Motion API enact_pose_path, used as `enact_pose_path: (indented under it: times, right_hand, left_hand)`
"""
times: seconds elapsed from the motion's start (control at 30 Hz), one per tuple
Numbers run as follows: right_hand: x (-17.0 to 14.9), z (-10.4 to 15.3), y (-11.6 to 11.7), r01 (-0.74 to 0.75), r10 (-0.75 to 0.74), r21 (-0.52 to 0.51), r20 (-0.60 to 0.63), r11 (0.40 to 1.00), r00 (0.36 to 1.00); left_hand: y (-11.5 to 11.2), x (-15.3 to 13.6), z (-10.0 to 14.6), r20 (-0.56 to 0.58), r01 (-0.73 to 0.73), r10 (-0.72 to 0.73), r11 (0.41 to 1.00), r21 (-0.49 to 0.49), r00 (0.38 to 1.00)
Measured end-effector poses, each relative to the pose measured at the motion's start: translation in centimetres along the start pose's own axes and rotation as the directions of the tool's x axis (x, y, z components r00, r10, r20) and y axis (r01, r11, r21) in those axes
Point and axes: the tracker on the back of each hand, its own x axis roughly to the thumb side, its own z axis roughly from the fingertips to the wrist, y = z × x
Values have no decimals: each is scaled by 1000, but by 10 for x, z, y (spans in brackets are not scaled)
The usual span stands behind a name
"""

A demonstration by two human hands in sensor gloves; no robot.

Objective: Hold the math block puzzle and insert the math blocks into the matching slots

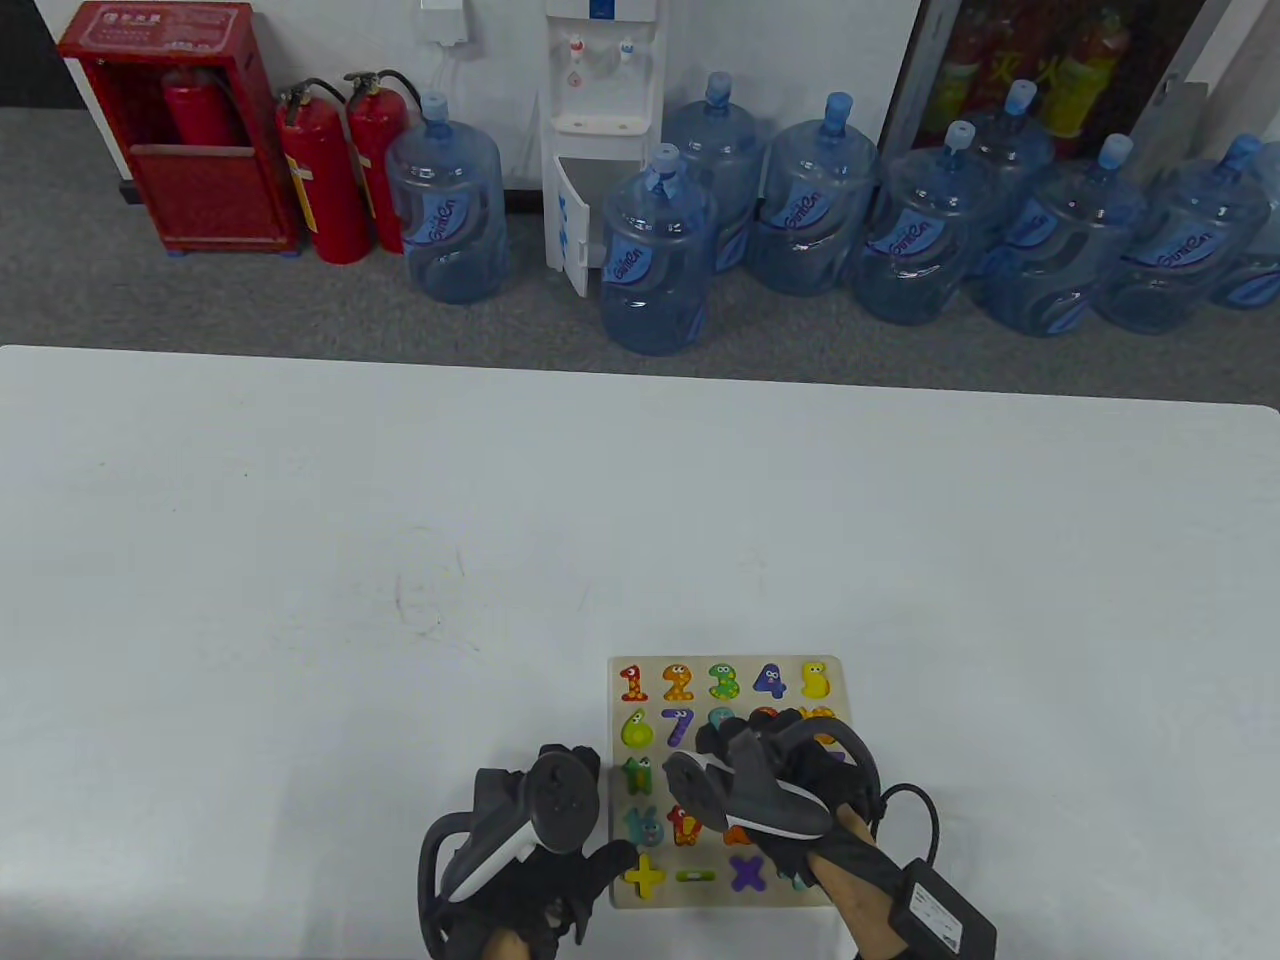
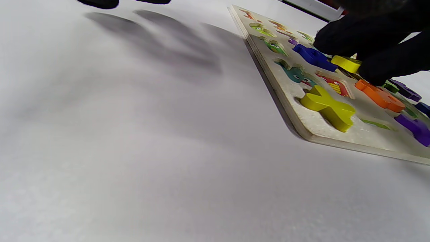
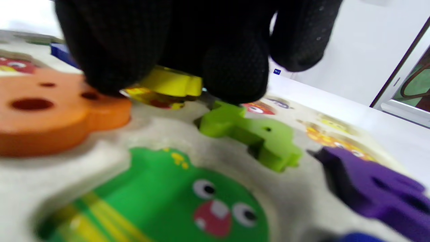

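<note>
The wooden puzzle board [image 1: 700,897] lies flat near the table's front edge, with coloured number and sign blocks in most of its slots. My right hand [image 1: 765,745] is over the board's middle right and pinches a yellow block [image 3: 168,84] just above the board [image 3: 141,134]; this block also shows in the left wrist view [image 2: 346,63]. In front of it is an open slot with a green face picture [image 3: 168,198]. My left hand [image 1: 575,860] lies open beside the board's left edge, its thumb at the bottom-left corner; whether it touches, I cannot tell.
Around the held block sit an orange block [image 3: 50,111], a light green block [image 3: 255,134] and a purple block [image 3: 373,188]. A yellow plus block [image 2: 327,107] sits at the board's near-left corner. The white table [image 1: 400,550] stretches far and left. Water jugs stand on the floor beyond.
</note>
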Motion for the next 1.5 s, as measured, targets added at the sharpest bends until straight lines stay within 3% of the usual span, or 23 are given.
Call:
enact_pose_path:
  times: [0.43,0.57,0.7,0.83,0.93,0.97,1.07,1.17,1.27,1.5]
  right_hand:
    - [-15,9,-9,15,-17,-60,-24,998,1000]
    - [-58,30,-11,13,-25,-102,-121,995,992]
    - [-107,56,3,36,-58,-105,-219,994,974]
    - [-169,86,32,174,-179,-47,-363,984,914]
    - [-215,101,56,314,-299,-52,-481,948,824]
    - [-220,103,59,335,-319,-58,-498,940,807]
    - [-252,116,80,492,-473,-148,-599,858,646]
    - [-263,124,89,550,-516,-164,-630,819,580]
    - [-268,128,92,562,-536,-187,-634,806,557]
    - [-262,126,91,532,-494,-149,-631,834,598]
  left_hand:
    - [0,0,0,3,0,0,1000,3,1000]
    - [0,0,0,3,0,0,1000,5,1000]
    - [0,0,0,-2,-2,2,1000,5,1000]
    - [1,-1,0,-5,-9,9,1000,3,1000]
    - [0,-2,0,-10,-13,13,1000,-1,1000]
    - [0,-3,0,-10,-12,12,1000,-1,1000]
    - [1,-2,1,-4,-13,13,1000,11,1000]
    - [1,-3,0,-5,-12,12,1000,8,1000]
    - [1,-3,0,-7,-12,12,1000,5,1000]
    - [1,-2,0,-8,-12,12,1000,-2,1000]
